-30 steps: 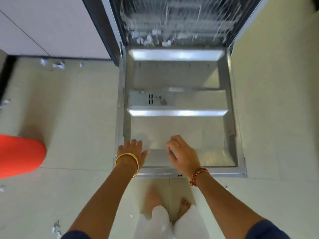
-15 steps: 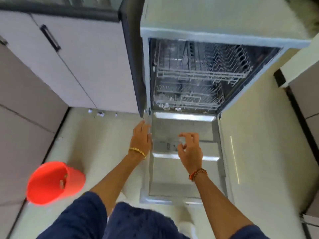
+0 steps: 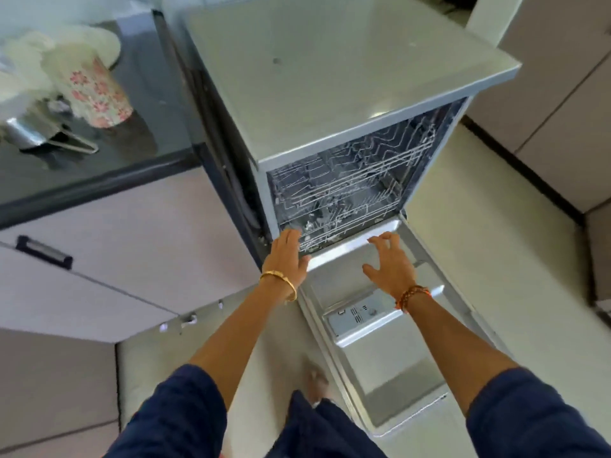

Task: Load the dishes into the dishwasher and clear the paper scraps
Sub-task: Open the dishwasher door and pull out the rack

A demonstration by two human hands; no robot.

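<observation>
The grey dishwasher (image 3: 330, 77) stands open with its steel door (image 3: 390, 368) folded down flat. Wire racks (image 3: 350, 190) show inside, and small white bits lie at the front of the lower rack (image 3: 314, 233). My left hand (image 3: 287, 256) reaches to the left front corner of that rack, fingers apart, holding nothing. My right hand (image 3: 390, 262) hovers over the inner end of the door, fingers spread and empty. Paper scraps (image 3: 188, 320) lie on the floor by the cabinet base. On the dark counter (image 3: 99, 166) at upper left stand a floral cup (image 3: 96, 94), white dishes (image 3: 99, 44) and a steel vessel (image 3: 26, 132).
Beige cabinets with a dark handle (image 3: 43, 252) run below the counter on the left. More cabinets (image 3: 545, 104) line the right side beyond a strip of pale tiled floor (image 3: 479, 226). My bare foot (image 3: 315, 381) stands just left of the lowered door.
The view rose from the floor to the counter and dishwasher top. Both hands moved from the door's outer edge forward to the rack opening. The orange bucket has left the view.
</observation>
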